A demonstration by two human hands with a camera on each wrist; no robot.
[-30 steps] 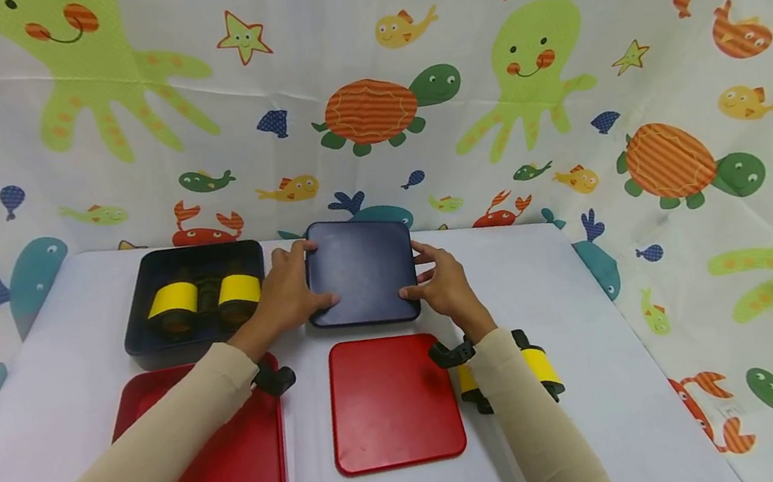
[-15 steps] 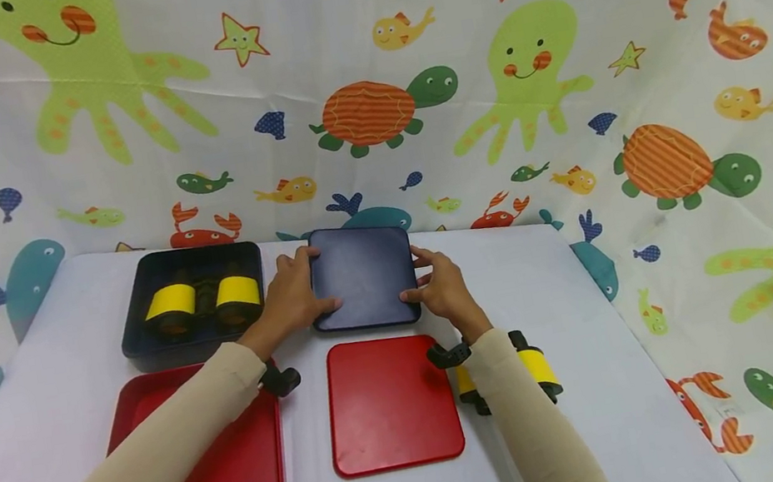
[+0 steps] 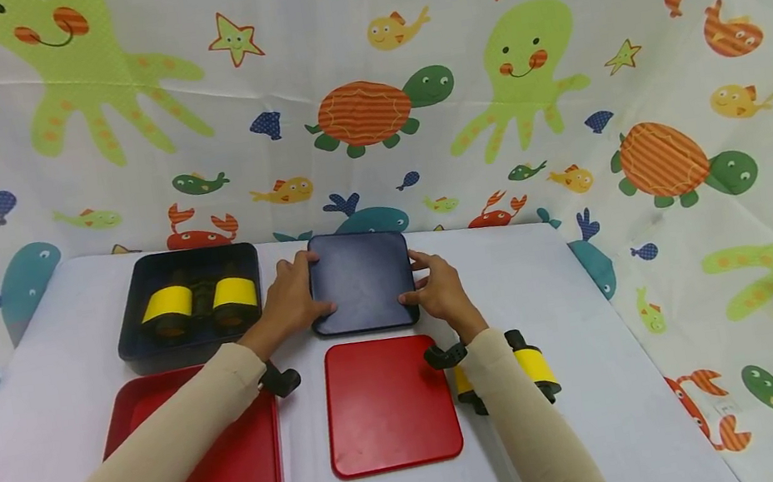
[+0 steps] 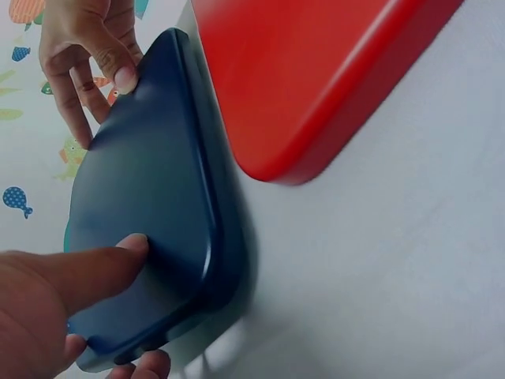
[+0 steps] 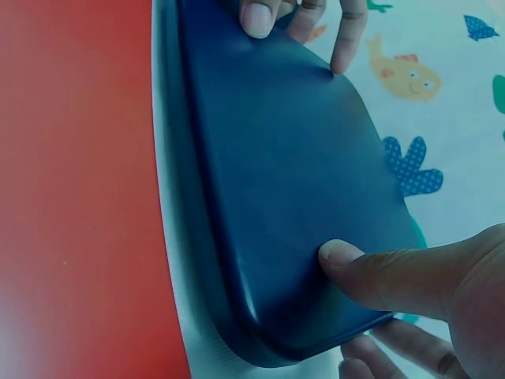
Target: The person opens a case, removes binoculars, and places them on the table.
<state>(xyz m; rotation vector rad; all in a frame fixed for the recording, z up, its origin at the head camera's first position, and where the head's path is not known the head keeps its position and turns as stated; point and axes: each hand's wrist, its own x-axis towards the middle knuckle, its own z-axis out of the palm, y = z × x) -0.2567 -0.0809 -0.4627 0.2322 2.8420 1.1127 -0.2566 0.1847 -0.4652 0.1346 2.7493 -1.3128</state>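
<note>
Both hands hold a dark blue square lid [image 3: 364,280] by its opposite sides, low over the back of the white table. The left hand [image 3: 292,296] has its thumb on the top face, with fingertips curled under the edge in the left wrist view. Across from it, the right hand [image 3: 442,287] pinches the other side, its thumb [image 5: 379,272] flat on the top and fingers below the rim. In front of the blue lid lies a red square lid [image 3: 390,405]. To the left, a dark blue tray [image 3: 134,352] contains black-and-yellow binoculars [image 3: 169,303].
A red tray [image 3: 230,476] stands at the front left, partly beneath the left sleeve. A second pair of binoculars [image 3: 537,366] lies under the right forearm. Behind the table hangs a cloth [image 3: 354,35] printed with sea animals.
The blue lid has come down a little and its far edge has levelled. Both hands keep their hold on it and moved slightly with it.
</note>
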